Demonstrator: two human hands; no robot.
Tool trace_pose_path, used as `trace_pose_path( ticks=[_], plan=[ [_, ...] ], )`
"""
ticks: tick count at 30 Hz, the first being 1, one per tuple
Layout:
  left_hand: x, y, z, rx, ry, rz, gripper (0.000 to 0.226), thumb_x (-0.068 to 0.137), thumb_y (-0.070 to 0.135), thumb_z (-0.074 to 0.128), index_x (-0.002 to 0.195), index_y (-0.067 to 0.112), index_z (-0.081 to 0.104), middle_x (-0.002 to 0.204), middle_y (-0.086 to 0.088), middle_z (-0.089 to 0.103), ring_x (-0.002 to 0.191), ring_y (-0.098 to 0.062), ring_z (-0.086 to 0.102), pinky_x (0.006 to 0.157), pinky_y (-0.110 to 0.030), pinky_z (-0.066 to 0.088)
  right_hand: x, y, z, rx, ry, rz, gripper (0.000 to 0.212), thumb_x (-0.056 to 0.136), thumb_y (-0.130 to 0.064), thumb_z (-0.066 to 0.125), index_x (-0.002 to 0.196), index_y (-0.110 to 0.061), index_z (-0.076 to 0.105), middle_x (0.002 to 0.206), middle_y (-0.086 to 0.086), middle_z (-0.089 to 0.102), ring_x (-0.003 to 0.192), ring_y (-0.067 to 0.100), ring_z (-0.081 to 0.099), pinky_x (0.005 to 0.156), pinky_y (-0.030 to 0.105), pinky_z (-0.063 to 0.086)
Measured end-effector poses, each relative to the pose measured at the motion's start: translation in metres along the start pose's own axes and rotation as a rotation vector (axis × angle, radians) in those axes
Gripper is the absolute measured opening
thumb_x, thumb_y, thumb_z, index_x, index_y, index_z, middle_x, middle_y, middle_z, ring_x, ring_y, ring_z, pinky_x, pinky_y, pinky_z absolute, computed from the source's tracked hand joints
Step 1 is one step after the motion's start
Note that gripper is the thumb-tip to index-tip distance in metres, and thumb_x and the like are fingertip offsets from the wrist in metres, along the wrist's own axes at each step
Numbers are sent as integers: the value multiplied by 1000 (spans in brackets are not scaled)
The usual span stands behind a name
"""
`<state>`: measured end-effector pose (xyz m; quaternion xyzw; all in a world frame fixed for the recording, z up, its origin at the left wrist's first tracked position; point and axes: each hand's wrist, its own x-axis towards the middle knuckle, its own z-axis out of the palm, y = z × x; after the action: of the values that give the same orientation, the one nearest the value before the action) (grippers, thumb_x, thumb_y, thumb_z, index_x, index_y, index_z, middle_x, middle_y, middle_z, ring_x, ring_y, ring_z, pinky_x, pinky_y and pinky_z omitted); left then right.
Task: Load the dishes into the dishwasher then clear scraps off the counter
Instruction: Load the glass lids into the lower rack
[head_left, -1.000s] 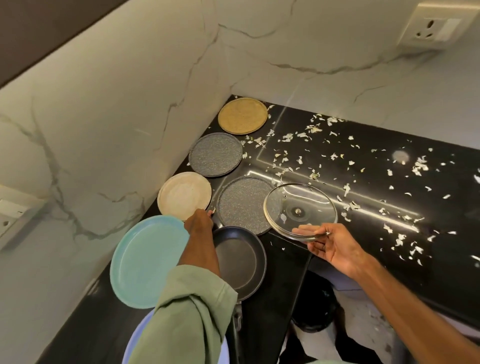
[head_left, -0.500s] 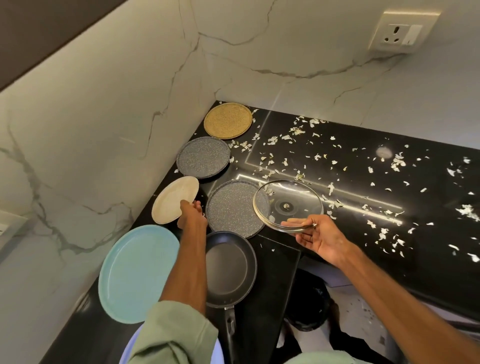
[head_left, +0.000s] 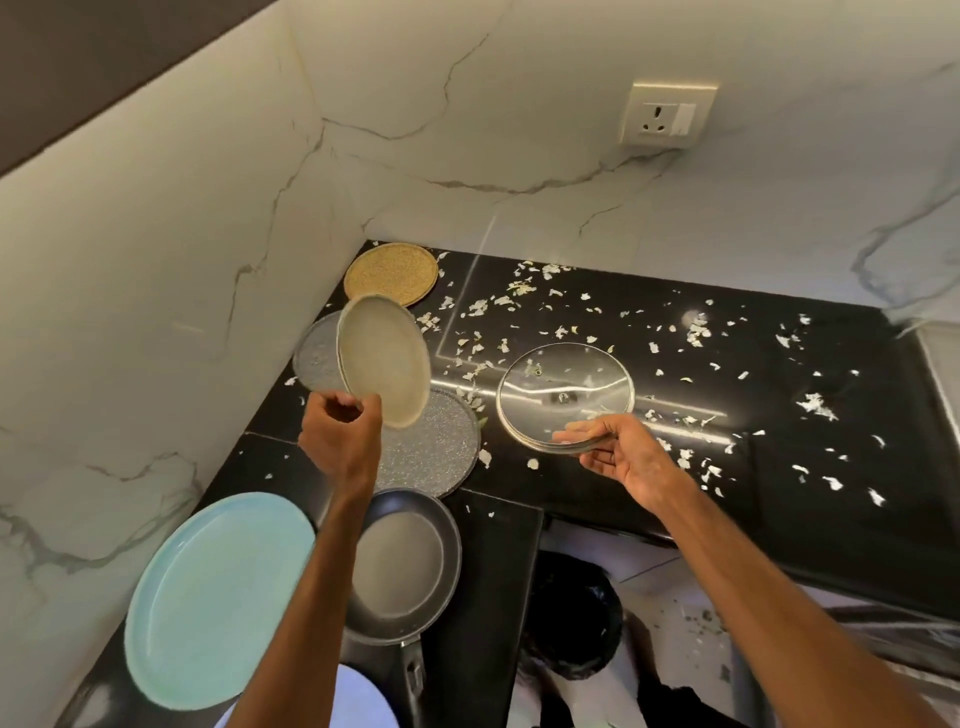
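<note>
The left hand (head_left: 340, 436) pinches the cream plate (head_left: 382, 358) by its lower rim and holds it tilted in the air over the corner of the counter (head_left: 587, 488) - in front of a grey plate (head_left: 314, 358) and just short of the gold plate (head_left: 390, 273). The right hand (head_left: 623, 457), well apart from it, grips the near edge of the lid (head_left: 563, 389), held roughly level above the counter. Pale scraps (head_left: 815, 405) lie scattered over the black top, while the pan (head_left: 400, 566), the teal plate (head_left: 218, 597) and a speckled plate (head_left: 436, 447) rest near the left arm.
</note>
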<state>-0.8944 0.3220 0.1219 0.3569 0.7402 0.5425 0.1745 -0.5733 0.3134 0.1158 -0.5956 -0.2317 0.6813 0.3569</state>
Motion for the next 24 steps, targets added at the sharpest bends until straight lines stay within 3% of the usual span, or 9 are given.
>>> trace_pose_path(
  ticks=[4,8,11,15,18,24],
  plan=[
    [-17,25,12,43,-64,51,28,84,14,79,105,6,63,90,0,65,70,3,59,60,-1,45,-15,-9,-28,-44,108,-70,33,79,-8,60,108,3,73,97,14,79,94,25,75,85,34,56],
    [-41,38,34,67,-133,7,31,84,11,76,111,6,63,95,-3,65,71,3,55,59,-7,41,-38,-10,-56,-26,153,-96,29,79,-8,62,104,1,73,96,14,79,94,25,73,88,36,56],
    [-59,39,53,29,-183,-64,38,83,11,76,119,9,65,106,-5,68,80,-10,64,59,-14,44,-53,-3,-78,-8,178,-97,29,82,-11,61,106,0,73,96,13,79,95,23,73,84,33,56],
    [-79,23,84,-111,-223,-421,29,80,-3,71,109,-1,71,101,-14,69,93,-32,68,71,-37,57,-73,9,-107,16,204,-94,28,83,-12,60,104,0,74,94,12,79,90,20,73,78,29,56],
    [-100,6,103,-243,-297,-719,42,85,-14,62,127,-10,57,119,-21,62,110,-34,63,91,-46,56,-88,22,-127,36,218,-94,27,83,-10,60,103,1,75,92,12,79,84,18,74,75,28,56],
    [-132,-26,134,-429,-410,-979,62,93,-18,44,151,1,33,151,-22,43,137,-40,45,108,-55,44,-113,38,-154,51,193,-93,28,87,-12,57,104,2,75,95,12,79,84,17,74,79,29,56]
  ],
)
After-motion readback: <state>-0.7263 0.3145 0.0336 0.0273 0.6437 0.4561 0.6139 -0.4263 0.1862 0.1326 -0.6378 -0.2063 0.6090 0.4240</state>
